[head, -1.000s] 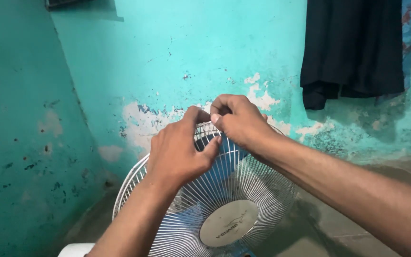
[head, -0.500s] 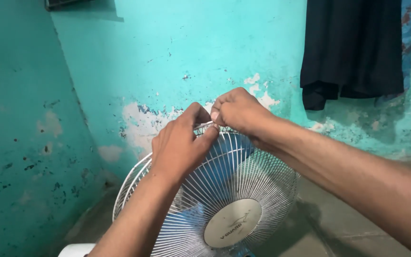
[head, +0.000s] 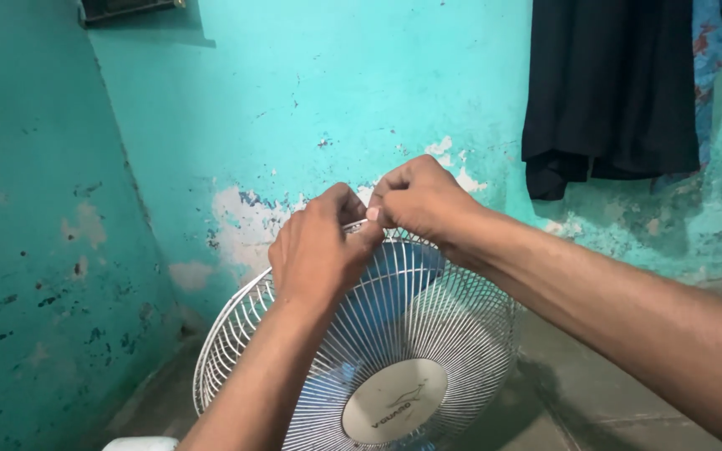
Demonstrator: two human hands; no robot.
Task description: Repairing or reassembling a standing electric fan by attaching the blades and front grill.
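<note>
Even, soft daylight; teal wall (head: 311,92) bright, sharp focus (slight softness at edges), faint shadows, no glare.

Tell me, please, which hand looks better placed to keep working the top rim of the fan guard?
Probably the right hand: its fingertips pinch right at the top rim of the white fan guard. The left hand lies just below, resting on the wires as if steadying.

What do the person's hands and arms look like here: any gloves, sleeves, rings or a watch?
Both hands, left hand and right hand, are bare, with no gloves or rings visible. The forearms show no sleeves, watch or bands as far as the frame reaches.
</note>
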